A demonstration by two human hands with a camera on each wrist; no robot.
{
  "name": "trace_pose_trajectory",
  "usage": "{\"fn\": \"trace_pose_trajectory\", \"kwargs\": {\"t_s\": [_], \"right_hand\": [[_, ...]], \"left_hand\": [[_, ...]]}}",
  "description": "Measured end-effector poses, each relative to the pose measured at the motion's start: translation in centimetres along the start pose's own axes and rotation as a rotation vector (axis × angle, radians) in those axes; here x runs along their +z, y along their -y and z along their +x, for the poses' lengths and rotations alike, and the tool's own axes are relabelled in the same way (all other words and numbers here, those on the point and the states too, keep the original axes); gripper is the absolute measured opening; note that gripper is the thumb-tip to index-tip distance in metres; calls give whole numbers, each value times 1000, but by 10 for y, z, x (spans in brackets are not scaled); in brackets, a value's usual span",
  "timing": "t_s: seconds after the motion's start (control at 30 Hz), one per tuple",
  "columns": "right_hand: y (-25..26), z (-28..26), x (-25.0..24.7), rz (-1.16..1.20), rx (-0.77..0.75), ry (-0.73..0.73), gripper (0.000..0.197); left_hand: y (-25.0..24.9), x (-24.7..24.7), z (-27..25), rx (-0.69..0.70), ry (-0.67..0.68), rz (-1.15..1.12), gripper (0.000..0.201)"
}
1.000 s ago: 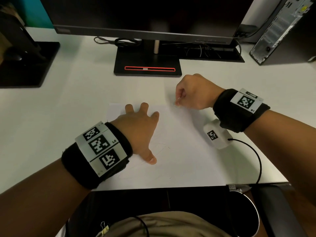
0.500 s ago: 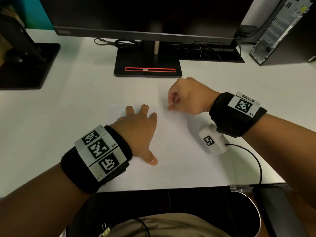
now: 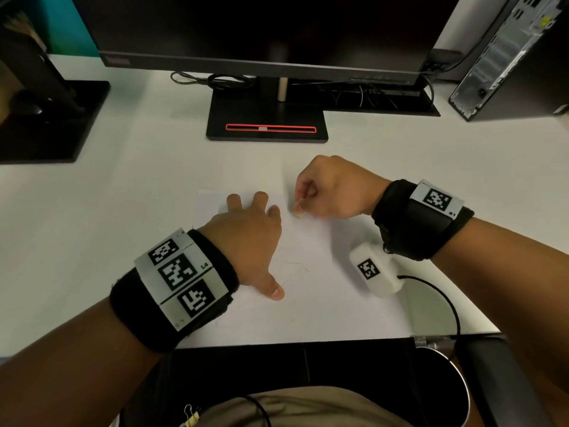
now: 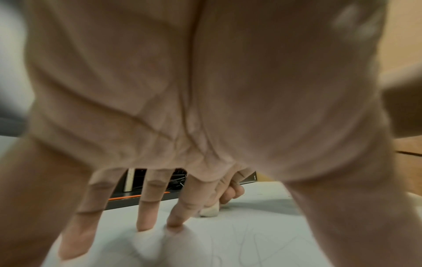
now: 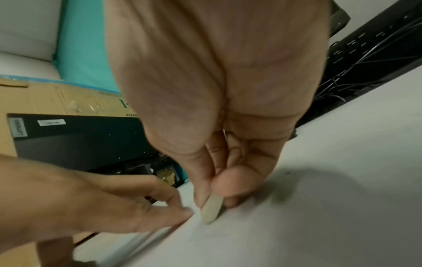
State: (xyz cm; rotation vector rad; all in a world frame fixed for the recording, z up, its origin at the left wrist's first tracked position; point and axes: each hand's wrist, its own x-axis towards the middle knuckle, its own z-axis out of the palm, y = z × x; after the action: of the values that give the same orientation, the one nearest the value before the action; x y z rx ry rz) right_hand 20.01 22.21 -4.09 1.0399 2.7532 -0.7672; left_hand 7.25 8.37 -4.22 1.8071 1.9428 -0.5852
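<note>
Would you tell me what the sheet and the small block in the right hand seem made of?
Sheet: thin matte white paper, judging by faint pencil lines. Block: probably a rubber eraser, dull off-white with a rounded worn end, pinched by the right hand.

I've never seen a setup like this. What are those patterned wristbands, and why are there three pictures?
No machine: these are a person's bare hands. The wristbands carry printed markers and a camera each. The wide picture comes from a camera on the head; the two close-ups look along each wrist at the fingers. On the white desk, before a monitor stand, lies a sheet of paper with faint pencil lines. The left hand presses it flat; the right hand pinches a white eraser against it.
</note>
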Motion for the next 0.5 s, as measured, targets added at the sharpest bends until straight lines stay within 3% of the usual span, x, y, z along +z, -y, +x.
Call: {"fn": "trace_pose_trajectory", "kwargs": {"t_s": [0.17, 0.23, 0.3, 0.4, 0.5], "right_hand": [[-20, 7, -8, -28, 208, -123, 11], [-27, 4, -11, 76, 258, -159, 13], [-24, -6, -11, 519, 261, -132, 15], [-7, -23, 3, 1315, 297, 89, 11], [-5, -27, 26, 1570, 326, 284, 14]], "left_hand": [[0, 2, -1, 5, 7, -11, 123], [1, 2, -1, 6, 1, -5, 122], [1, 2, -1, 7, -5, -1, 122], [1, 1, -1, 4, -8, -9, 117], [1, 2, -2, 3, 0, -2, 108]]}}
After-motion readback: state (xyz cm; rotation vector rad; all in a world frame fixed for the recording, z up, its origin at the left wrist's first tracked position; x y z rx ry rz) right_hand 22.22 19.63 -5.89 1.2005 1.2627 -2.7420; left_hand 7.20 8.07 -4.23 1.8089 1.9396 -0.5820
